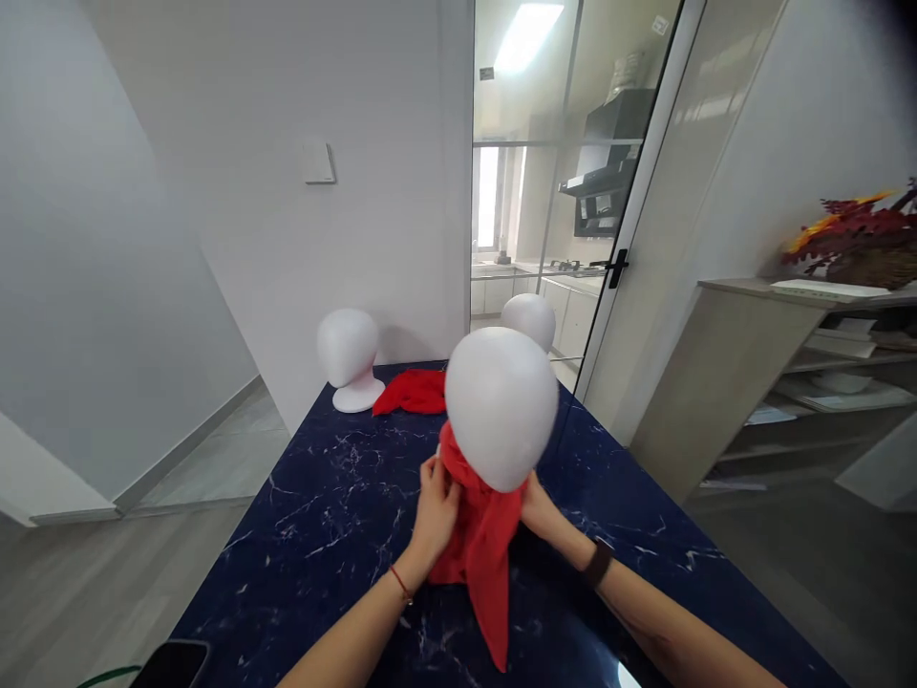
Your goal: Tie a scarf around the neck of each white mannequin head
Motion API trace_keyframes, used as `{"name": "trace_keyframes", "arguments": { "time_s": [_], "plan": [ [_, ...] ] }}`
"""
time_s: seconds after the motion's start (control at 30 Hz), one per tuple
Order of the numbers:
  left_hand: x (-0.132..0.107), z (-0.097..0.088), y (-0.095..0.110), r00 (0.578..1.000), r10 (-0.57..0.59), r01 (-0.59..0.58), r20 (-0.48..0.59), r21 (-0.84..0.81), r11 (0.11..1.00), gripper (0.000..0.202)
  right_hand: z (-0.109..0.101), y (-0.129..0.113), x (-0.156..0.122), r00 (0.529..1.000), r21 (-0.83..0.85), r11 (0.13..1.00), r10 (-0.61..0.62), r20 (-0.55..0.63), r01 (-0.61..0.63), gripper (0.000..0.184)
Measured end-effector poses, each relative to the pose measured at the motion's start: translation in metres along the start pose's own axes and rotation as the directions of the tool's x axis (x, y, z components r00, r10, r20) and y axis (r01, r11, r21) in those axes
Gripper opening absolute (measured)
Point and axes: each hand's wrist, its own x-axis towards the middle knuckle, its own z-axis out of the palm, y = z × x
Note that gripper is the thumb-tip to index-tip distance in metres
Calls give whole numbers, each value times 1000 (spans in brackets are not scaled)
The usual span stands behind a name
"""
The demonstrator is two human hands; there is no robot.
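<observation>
Blue-black marbled table (330, 516), glass door (526, 205) behind; stickers (486, 74) on glass too small to read. Front white foam head (501, 411) stands between the hands, red scarf (483, 545) around its neck, one end hanging down in front. Left hand (436, 508) pinches scarf at neck's left side; right hand (543, 511) at opposite side, fingertips hidden, can't tell whether gripping.

Left hand (437, 506) on red scarf (487, 540)
</observation>
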Motion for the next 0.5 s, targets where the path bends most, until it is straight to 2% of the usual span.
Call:
{"name": "trace_keyframes", "arguments": {
  "time_s": [0.13,0.27,0.37,0.5],
  "plan": [
    [21,67,5,977,69,-52,200,-92,994,48,-82,17,-2,983,-39,995,88,-161,-96,76],
    [41,131,7,914,103,-64,393,-111,992,56,-157,35,-4,943,-126,979,113,-313,-159,75],
    [54,164,9,899,35,-16,436,-45,999,62,-185,40,-1,941,-168,974,92,-325,-154,71],
    [75,185,7,911,-48,42,410,24,999,60,-189,36,22,942,-209,968,65,-329,-139,73]
  ]
}}
